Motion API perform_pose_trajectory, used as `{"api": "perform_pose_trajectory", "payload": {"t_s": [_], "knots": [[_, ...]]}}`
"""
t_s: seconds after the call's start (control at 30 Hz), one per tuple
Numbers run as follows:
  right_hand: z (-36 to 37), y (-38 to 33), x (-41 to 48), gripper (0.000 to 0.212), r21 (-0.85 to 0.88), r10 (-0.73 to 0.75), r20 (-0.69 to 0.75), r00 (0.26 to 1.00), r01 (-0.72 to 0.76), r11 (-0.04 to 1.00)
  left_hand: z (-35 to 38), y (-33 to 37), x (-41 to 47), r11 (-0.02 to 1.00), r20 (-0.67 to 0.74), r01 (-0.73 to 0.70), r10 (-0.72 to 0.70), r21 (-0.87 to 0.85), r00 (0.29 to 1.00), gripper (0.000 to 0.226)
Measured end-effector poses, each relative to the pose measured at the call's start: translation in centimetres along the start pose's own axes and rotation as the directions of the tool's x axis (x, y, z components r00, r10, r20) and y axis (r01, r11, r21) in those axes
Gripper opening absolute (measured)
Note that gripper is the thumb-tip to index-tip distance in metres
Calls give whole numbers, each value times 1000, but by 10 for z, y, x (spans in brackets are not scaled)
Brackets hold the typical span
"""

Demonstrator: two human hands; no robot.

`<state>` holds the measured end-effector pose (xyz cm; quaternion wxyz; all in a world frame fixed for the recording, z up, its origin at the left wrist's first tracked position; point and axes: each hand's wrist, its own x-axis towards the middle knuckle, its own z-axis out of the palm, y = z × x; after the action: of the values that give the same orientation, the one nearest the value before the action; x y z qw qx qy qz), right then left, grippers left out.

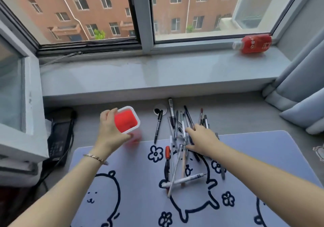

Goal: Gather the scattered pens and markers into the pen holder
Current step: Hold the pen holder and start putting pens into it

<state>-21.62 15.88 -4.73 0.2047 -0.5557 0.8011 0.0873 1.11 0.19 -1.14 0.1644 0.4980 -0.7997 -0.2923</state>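
Note:
A red pen holder [126, 119] with a white rim stands upright on the grey desk, left of centre. My left hand [110, 132] grips its near-left side. Its inside looks empty. A pile of several pens and markers [177, 132] lies to the right, spilling onto the lilac mat. My right hand [201, 138] rests palm down on the pile, fingers spread over the pens; whether it grips one I cannot tell. A black marker [158, 126] lies apart between holder and pile. A white pen [184, 180] and a red-capped pen [167, 153] lie nearer me.
A lilac mat [133, 183] with cartoon animals covers the near desk. A black power adapter [58, 139] with cable sits at the left. A grey window sill [140, 74] runs behind, bearing a red bottle [254, 44] lying on its side. Curtains [301, 86] hang at right.

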Motion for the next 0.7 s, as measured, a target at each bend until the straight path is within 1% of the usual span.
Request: {"api": "perform_pose_trajectory", "payload": {"t_s": [0.07, 0.17, 0.2, 0.3, 0.33, 0.4, 0.47, 0.53, 0.6, 0.7], "knots": [[13, -9, 8, 45, -23, 10, -62, 998, -11, 1000, 2, 13, -26, 996, -52, 19, -24, -87, 998, 94], [26, -15, 16, 30, 50, 42, -141, 989, -36, 998, 6, 24, -66, 987, -29, 48, -53, -151, 998, 96], [28, -14, 17, 30, 89, 57, -159, 986, -44, 995, 9, 24, -77, 986, -13, 59, -62, -159, 998, 97], [28, -6, 15, 40, 208, 123, -198, 973, -81, 975, 19, 19, -99, 977, 22, 116, -114, -180, 993, 97], [25, -2, 13, 39, 245, 139, -200, 970, -88, 966, 22, 18, -104, 973, 31, 133, -130, -187, 991, 96], [11, 5, 4, 29, 390, 177, -227, 958, -78, 918, 25, 18, -108, 972, 45, 151, -146, -181, 988, 95], [-9, 11, -9, 25, 494, 210, -284, 935, -45, 868, 26, 20, -111, 974, 49, 156, -150, -166, 987, 95], [-34, 14, -28, 28, 510, 196, -374, 906, 24, 860, 25, 24, -111, 980, 35, 131, -127, -150, 991, 95], [-62, 8, -53, 29, 496, 141, -441, 886, 110, 861, 25, 29, -110, 988, 13, 80, -79, -132, 997, 96], [-99, -9, -95, 27, 542, 8, -438, 899, 257, 800, 25, 39, -105, 994, -4, 14, -15, -108, 1000, 98]]}}
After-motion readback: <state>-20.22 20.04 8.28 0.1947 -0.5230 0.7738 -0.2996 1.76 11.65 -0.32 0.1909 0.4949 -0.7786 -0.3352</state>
